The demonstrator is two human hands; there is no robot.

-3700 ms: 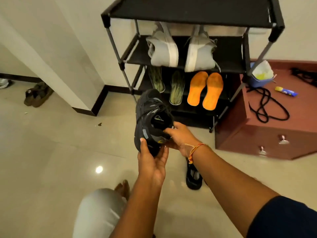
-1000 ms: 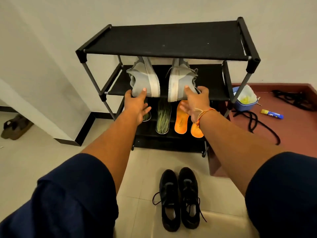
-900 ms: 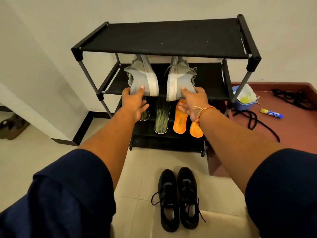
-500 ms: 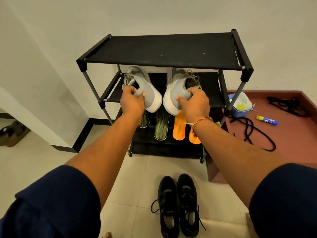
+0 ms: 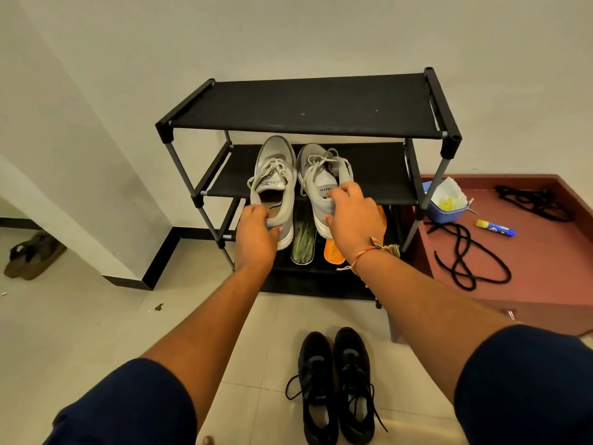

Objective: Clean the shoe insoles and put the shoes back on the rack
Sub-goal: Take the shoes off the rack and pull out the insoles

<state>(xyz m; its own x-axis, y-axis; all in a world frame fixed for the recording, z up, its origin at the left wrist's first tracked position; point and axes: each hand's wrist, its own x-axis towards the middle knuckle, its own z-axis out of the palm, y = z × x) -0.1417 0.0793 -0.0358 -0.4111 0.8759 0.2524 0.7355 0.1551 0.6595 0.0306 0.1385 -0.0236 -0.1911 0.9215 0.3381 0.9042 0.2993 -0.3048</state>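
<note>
A pair of brown sandals (image 5: 32,255) lies at far left on the pale tiled floor (image 5: 80,332). In the centre a black shoe rack (image 5: 305,104) stands against the wall.

The left hand (image 5: 256,234) grips the heel of the left grey sneaker (image 5: 276,175), its fingers curled round it. Just beside it, the right hand (image 5: 351,216), with a thread bracelet (image 5: 365,255) at the wrist, is closed over the heel collar of the right grey sneaker (image 5: 321,175).

Both sneakers now sit upright on the middle shelf (image 5: 378,175), laces and openings up, toes to the wall, heels overhanging the front edge. A second ago they were propped with their white soles facing outward.

Below the hands, a green insole (image 5: 303,239) and an orange insole (image 5: 332,252) lie on the shelf below (image 5: 316,268), partly hidden. A pair of black lace-up shoes (image 5: 337,380) sits on the floor in front of the rack.

At right, a reddish-brown cabinet (image 5: 545,252) carries a blue tub (image 5: 444,207), a tangled black cord (image 5: 465,261) and a blue-and-yellow tube (image 5: 495,228).

Turning the grey pair right way up probably readies them to take their insoles back. With insoles loose and the black pair off the rack, the task looks well short of done.
</note>
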